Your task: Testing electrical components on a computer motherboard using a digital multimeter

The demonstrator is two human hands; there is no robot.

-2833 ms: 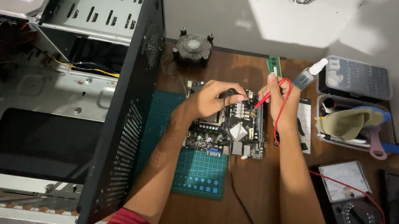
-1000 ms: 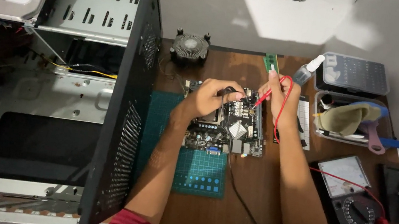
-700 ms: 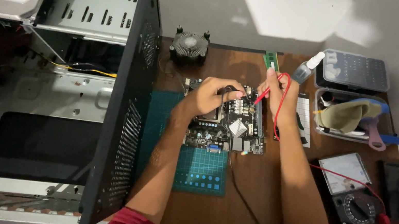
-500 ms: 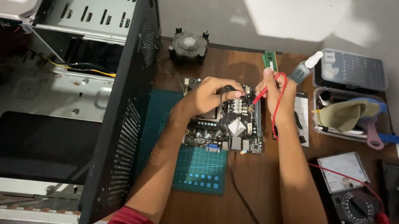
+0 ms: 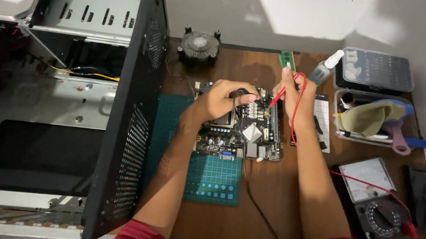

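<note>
Under the hands: a bare motherboard (image 5: 245,127) lies flat on a green cutting mat (image 5: 214,179), both hands over its upper half.
Left hand (image 5: 222,100): closed, fingers pinching the black probe (image 5: 239,92) tip-down on the board.
Right hand (image 5: 293,94): closed around the red probe (image 5: 278,96), held like a pen, tip slanting down to the board's upper right edge.
Leads: red wire (image 5: 296,112) loops beside the right wrist; black wire (image 5: 252,197) trails below the board toward the person.
Handling: probes look light, stiff and slim, best held on the insulated barrel; the board is likely rigid but fragile, better taken by its edges.
Right of right hand: analog multimeter (image 5: 374,200), parts tray (image 5: 376,120), small bottle (image 5: 324,71).
Beyond the hands: cooler fan (image 5: 199,45), memory stick (image 5: 286,59).
Left of left hand: open computer case (image 5: 51,85).
</note>
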